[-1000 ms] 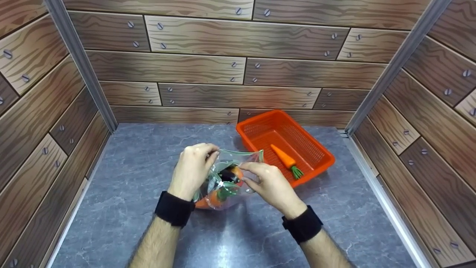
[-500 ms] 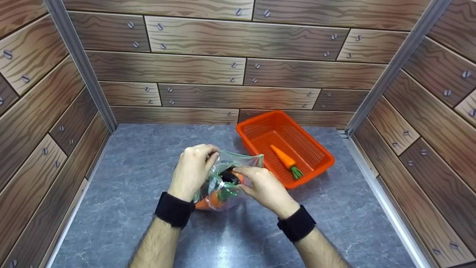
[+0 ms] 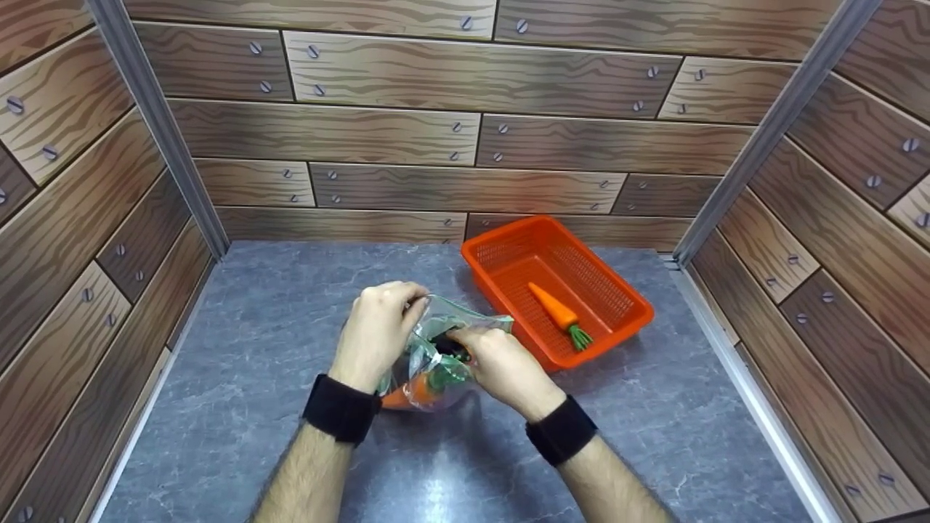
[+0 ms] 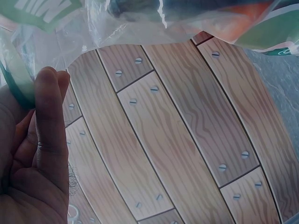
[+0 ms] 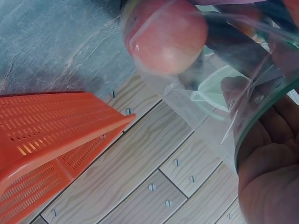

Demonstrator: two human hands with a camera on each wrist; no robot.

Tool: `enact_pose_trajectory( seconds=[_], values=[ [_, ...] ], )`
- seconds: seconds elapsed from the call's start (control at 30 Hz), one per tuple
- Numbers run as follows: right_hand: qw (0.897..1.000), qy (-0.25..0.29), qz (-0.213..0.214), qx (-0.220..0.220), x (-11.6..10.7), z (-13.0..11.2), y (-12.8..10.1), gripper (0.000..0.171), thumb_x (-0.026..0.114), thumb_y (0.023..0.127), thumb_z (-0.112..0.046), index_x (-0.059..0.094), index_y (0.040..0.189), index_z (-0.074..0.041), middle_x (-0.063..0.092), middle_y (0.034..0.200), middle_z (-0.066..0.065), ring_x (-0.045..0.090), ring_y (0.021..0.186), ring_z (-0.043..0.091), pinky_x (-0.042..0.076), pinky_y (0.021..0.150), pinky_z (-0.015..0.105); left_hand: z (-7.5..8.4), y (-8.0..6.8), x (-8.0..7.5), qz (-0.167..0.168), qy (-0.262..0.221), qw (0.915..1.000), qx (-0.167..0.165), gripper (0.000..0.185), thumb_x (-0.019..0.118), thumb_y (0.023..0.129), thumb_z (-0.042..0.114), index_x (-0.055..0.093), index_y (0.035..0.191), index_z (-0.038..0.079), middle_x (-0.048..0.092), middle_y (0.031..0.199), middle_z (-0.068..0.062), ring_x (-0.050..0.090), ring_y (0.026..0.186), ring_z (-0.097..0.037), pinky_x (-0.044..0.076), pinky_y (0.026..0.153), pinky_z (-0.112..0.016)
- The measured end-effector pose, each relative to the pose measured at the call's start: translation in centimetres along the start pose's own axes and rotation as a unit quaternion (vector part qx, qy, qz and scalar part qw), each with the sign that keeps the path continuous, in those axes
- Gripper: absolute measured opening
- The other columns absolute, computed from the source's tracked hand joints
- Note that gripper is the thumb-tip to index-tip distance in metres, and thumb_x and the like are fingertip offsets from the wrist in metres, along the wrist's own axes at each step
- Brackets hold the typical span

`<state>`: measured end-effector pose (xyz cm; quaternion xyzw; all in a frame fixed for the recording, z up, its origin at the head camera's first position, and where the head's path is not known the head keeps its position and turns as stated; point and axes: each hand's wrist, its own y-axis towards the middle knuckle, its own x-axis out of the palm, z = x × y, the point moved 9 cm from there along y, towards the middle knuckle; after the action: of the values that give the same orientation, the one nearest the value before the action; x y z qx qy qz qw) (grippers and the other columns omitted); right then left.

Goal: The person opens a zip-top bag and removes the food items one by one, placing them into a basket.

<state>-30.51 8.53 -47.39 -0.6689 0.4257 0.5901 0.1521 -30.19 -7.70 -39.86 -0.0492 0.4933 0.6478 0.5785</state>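
Plastic bag, head view: filled bag [image 3: 436, 361] appears to rest on the surface [image 3: 254, 363], about midway between its left and right edges.
Left hand, head view: left hand [image 3: 378, 327] pinches the rim between thumb and finger.
Right hand, head view: right hand [image 3: 508, 370] has just moved from the bag's right side into its mouth, beside a dark item [image 3: 445, 343]; whether it grips anything, I cannot tell.
Bag rim: right corner has sagged lower.
Meaning: work, I judge, now centres on the bag's contents.
Carrots: one carrot in the bag [image 3: 414, 392]; another carrot [image 3: 556, 309] untouched in the orange basket [image 3: 523, 272], towards the surface's back right corner.
Left wrist view: fingertips meet the bag's green edge.
Right wrist view: green rim crosses the palm, film covers the fingers; a red-yellow fruit [image 5: 166, 35] shows inside.
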Motion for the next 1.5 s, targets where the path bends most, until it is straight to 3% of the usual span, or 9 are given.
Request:
enact_pose_trajectory(
  seconds=[0.27,0.53,0.9,1.33,1.5],
  values=[
    [0.999,-0.030,0.003,-0.011,1.0,-0.2,0.1,0.052,0.074,0.089,0.021,0.081,0.132,-0.007,0.089,0.120,0.012,0.087,0.106,0.034,0.074,0.091,0.049,0.2,0.1,-0.1,-0.004,-0.003,1.0000,0.000,0.008,0.084,0.108,0.006,0.089,0.114,0.004,0.090,0.108,-0.014,0.088,0.100,-0.032,0.074,0.090,-0.046],
    [0.998,-0.037,0.039,-0.024,0.5,-0.2,0.1,0.036,0.088,0.097,0.004,0.082,0.129,-0.010,0.088,0.122,0.008,0.087,0.111,0.033,0.074,0.094,0.047,0.2,0.1,-0.3,0.002,-0.003,1.0000,0.007,0.007,0.084,0.107,0.005,0.089,0.112,0.004,0.090,0.106,-0.013,0.088,0.098,-0.030,0.074,0.088,-0.045],
    [0.992,-0.031,0.106,-0.054,-1.9,-0.4,-0.8,0.028,0.089,0.104,-0.009,0.084,0.131,-0.007,0.089,0.127,0.012,0.087,0.118,0.031,0.073,0.099,0.043,0.0,0.2,-0.5,0.007,-0.008,0.9999,0.006,0.008,0.084,0.108,0.006,0.090,0.112,0.005,0.091,0.106,-0.012,0.088,0.097,-0.028,0.074,0.086,-0.044],
    [0.983,-0.007,0.165,-0.075,-5.5,0.0,-1.7,0.031,0.088,0.098,0.007,0.084,0.127,-0.003,0.088,0.126,0.014,0.088,0.113,0.033,0.075,0.096,0.044,-0.3,0.3,-0.6,0.002,-0.007,0.9999,-0.008,0.008,0.084,0.109,0.009,0.090,0.113,0.006,0.091,0.108,-0.011,0.088,0.098,-0.028,0.074,0.087,-0.043],
    [0.982,-0.009,0.173,-0.068,-6.7,0.3,-2.2,0.035,0.088,0.098,0.006,0.084,0.131,-0.004,0.088,0.128,0.015,0.088,0.115,0.034,0.074,0.098,0.045,-0.3,0.2,-0.6,0.000,-0.006,0.9999,-0.011,0.008,0.083,0.109,0.010,0.090,0.114,0.007,0.091,0.109,-0.011,0.089,0.099,-0.028,0.074,0.087,-0.043]
  ],
)
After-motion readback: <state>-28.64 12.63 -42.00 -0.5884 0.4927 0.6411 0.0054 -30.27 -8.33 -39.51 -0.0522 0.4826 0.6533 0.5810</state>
